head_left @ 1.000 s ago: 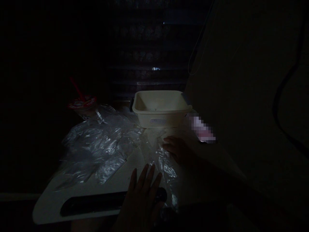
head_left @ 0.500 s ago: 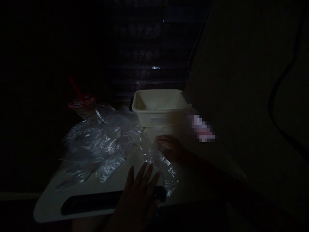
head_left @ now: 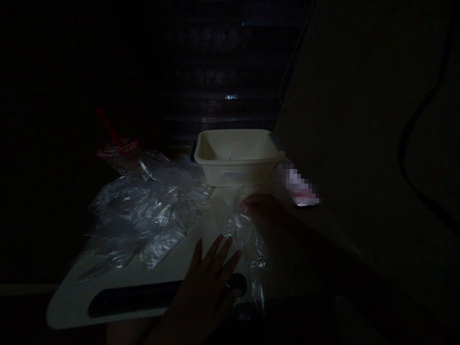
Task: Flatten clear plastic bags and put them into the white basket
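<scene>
My left hand lies flat on the white table, palm down with fingers spread, across the dark slot near the front edge. Its fingertips are by a clear plastic bag; whether they touch it I cannot tell. My right hand is closed on the upper part of that bag, in front of the cream plastic basin. The bag trails down past my left hand toward the table's front edge. To the left lies a crumpled heap of clear plastic bags.
A cup with a red patterned lid and red straw stands behind the heap. Right of the basin lies a phone-like thing with a blurred bright screen. A sloping wall borders the right side. The scene is very dark.
My right hand has moved slightly right, and the bag in it is drawn out longer toward the front edge. My left hand stays spread in nearly the same place.
</scene>
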`<state>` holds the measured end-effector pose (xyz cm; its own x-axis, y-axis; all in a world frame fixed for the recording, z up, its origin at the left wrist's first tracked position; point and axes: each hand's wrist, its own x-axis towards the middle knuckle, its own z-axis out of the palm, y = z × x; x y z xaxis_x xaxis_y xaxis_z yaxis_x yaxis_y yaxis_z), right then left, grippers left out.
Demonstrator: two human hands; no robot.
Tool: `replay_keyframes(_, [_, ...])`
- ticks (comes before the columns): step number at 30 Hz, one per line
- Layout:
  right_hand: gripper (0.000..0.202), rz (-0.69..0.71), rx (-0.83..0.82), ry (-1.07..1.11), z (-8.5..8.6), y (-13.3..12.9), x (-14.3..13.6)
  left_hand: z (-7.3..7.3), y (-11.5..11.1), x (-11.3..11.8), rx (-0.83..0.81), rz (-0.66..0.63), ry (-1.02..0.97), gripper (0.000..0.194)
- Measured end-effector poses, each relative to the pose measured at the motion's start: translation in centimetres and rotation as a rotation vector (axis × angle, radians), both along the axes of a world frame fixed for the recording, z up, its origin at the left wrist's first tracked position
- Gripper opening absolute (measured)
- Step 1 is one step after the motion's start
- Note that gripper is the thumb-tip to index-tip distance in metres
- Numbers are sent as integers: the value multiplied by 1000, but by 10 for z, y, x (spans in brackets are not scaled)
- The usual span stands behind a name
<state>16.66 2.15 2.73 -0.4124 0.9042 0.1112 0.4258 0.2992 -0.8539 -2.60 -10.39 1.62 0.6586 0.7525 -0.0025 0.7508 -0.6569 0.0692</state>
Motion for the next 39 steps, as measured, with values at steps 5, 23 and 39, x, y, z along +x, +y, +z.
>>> replay_keyframes(5, [25,-104,-100,145,12,7,19,1,1,0,0,-2,-3,51])
replay_keyframes(23, [28,-103,359,-804,-2,-28,48,1,4,7,136,-2,-40,53])
replay_keyframes(39, [28,117,594,-666,-7,-35,41,3,8,26,58,-16,-58,52])
